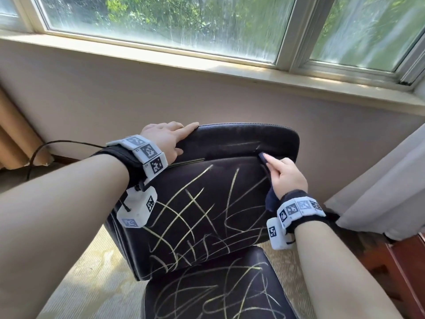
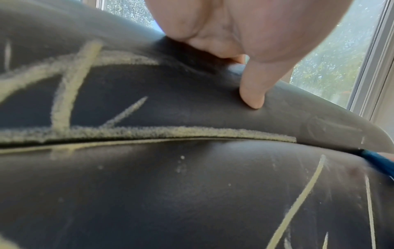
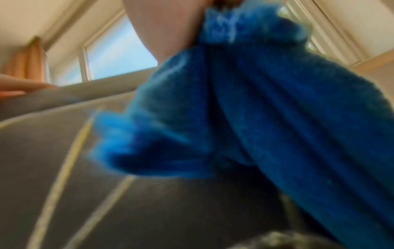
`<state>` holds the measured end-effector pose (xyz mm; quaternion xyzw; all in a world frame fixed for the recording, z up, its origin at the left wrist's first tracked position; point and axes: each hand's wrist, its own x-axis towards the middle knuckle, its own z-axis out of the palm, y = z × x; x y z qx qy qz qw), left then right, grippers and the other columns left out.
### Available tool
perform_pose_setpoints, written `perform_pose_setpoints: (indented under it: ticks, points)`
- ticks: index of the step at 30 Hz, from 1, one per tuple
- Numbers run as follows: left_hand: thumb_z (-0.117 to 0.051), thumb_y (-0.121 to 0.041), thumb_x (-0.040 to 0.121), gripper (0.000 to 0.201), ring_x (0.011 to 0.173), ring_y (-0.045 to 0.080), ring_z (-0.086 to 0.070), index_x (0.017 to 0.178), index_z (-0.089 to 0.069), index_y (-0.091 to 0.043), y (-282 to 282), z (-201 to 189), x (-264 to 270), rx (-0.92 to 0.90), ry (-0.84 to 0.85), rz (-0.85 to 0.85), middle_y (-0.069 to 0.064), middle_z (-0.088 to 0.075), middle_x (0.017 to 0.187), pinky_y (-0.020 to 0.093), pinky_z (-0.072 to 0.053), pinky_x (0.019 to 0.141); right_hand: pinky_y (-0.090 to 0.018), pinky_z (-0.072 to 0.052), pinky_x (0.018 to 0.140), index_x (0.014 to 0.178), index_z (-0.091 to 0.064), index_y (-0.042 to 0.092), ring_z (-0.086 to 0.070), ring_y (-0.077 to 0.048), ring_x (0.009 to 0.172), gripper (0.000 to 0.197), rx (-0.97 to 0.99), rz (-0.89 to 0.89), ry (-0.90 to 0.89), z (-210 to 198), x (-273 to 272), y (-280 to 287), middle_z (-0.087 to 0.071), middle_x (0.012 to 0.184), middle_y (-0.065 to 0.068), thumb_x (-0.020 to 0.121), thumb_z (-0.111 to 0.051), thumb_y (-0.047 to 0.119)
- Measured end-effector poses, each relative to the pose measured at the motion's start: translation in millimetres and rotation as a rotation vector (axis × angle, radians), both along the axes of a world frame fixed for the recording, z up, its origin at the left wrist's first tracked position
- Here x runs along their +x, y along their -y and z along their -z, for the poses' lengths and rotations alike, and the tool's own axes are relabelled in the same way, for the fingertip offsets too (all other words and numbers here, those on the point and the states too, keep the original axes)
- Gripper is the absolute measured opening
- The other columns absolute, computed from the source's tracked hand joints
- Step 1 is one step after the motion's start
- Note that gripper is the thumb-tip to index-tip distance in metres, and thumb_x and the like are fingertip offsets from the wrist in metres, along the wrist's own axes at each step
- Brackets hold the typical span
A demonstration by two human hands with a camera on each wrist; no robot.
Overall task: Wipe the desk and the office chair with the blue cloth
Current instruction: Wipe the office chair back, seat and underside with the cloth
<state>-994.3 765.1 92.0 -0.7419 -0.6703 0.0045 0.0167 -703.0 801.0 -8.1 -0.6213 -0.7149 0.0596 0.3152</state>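
The black office chair (image 1: 213, 194) stands in front of me, its backrest and seat (image 1: 207, 288) covered in yellow chalk-like scribbles. My left hand (image 1: 167, 137) grips the top left corner of the backrest, thumb on the front (image 2: 252, 94), fingers over the top edge. My right hand (image 1: 285, 173) holds the blue cloth (image 1: 270, 199) bunched in its fingers and presses it on the upper right of the backrest. In the right wrist view the cloth (image 3: 255, 109) hangs blurred against the chair back (image 3: 64, 168). A blue corner of the cloth (image 2: 379, 161) shows at the left wrist view's right edge.
A wide window (image 1: 184, 26) with a sill runs above the beige wall behind the chair. A tan curtain (image 1: 13, 134) hangs at the left, a white curtain (image 1: 391, 192) at the right. A black cable (image 1: 46, 148) trails on the carpet. Reddish wood furniture (image 1: 409, 272) stands at the lower right.
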Motion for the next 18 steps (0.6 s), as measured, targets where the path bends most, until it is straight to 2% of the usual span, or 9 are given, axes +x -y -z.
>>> perform_pose_setpoints:
  ticks: [4, 6, 8, 11, 18]
  points:
    - [-0.044, -0.030, 0.097, 0.067, 0.134, 0.016, -0.030, 0.147, 0.000, -0.040, -3.0, 0.6, 2.3, 0.004, 0.001, 0.010, -0.009, -0.026, 0.150, 0.031, -0.022, 0.106, -0.029, -0.038, 0.066, 0.119, -0.058, 0.045, -0.052, -0.023, 0.077, 0.030, -0.103, 0.214, 0.031, -2.8, 32.5, -11.8, -0.050, 0.090, -0.003, 0.098, -0.039, 0.036]
    - [-0.044, -0.030, 0.097, 0.067, 0.134, 0.016, -0.030, 0.147, 0.000, -0.040, -3.2, 1.1, 1.7, 0.006, -0.004, 0.010, -0.009, -0.026, 0.149, 0.031, -0.023, 0.106, -0.029, -0.039, 0.068, 0.119, -0.058, 0.045, -0.051, -0.024, 0.077, 0.032, -0.192, 0.290, 0.018, -8.2, 40.4, -18.4, -0.051, 0.095, -0.004, 0.100, -0.035, 0.035]
    - [-0.044, -0.031, 0.097, 0.067, 0.134, 0.016, -0.030, 0.147, 0.000, -0.040, -3.0, 1.4, 1.1, 0.008, -0.006, 0.010, -0.009, -0.026, 0.149, 0.031, -0.022, 0.106, -0.031, -0.041, 0.074, 0.120, -0.059, 0.039, -0.054, -0.028, 0.086, 0.034, -0.226, 0.344, -0.040, -13.9, 40.6, -22.6, -0.054, 0.104, -0.008, 0.100, -0.033, 0.032]
    - [-0.043, -0.031, 0.097, 0.067, 0.134, 0.016, -0.030, 0.147, 0.001, -0.040, -1.1, 0.0, 1.4, 0.001, -0.008, 0.007, -0.010, -0.025, 0.149, 0.031, -0.021, 0.107, -0.032, -0.039, 0.077, 0.120, -0.060, 0.031, -0.055, -0.030, 0.095, 0.033, -0.150, 0.411, -0.176, -19.1, 32.8, -19.6, -0.054, 0.113, -0.011, 0.100, -0.034, 0.029]
    - [-0.043, -0.031, 0.097, 0.067, 0.133, 0.016, -0.031, 0.147, 0.001, -0.040, -1.2, 0.9, -0.9, 0.010, 0.002, 0.020, -0.010, -0.026, 0.149, 0.031, -0.022, 0.106, -0.037, -0.039, 0.089, 0.127, -0.052, 0.017, -0.051, -0.034, 0.112, 0.037, -0.283, 0.413, -0.192, -24.2, -17.4, -0.6, -0.053, 0.124, -0.014, 0.101, -0.030, 0.029]
